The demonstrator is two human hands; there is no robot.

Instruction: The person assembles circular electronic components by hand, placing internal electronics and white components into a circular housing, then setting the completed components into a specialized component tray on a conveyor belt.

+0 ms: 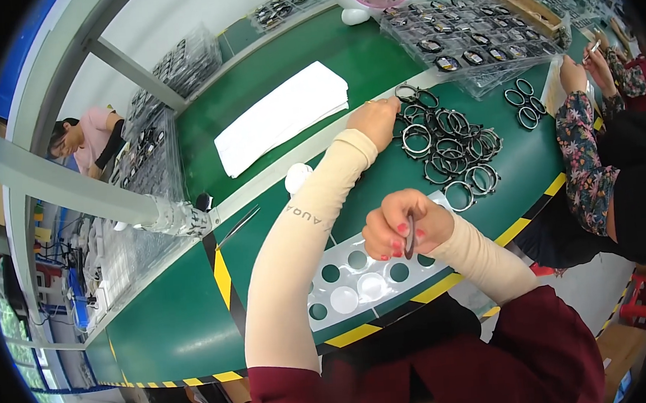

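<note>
Your two hands are apart from each other on the green bench. Your left hand reaches across to the far left edge of the pile of black rings, its fingertips at the nearest ring; you cannot tell from here whether they grip it. Your right hand, closer to your body, is closed on a slim dark tool, held above the pale strip. That strip lies along the bench's near side, with round openings showing green and white discs on it. Another white disc sits just beside your left forearm, and tweezers lie farther left. White sheets rest beyond your left arm. Right of the pile are four rings grouped together, near a co-worker's hands; clear trays stand behind the pile.
</note>
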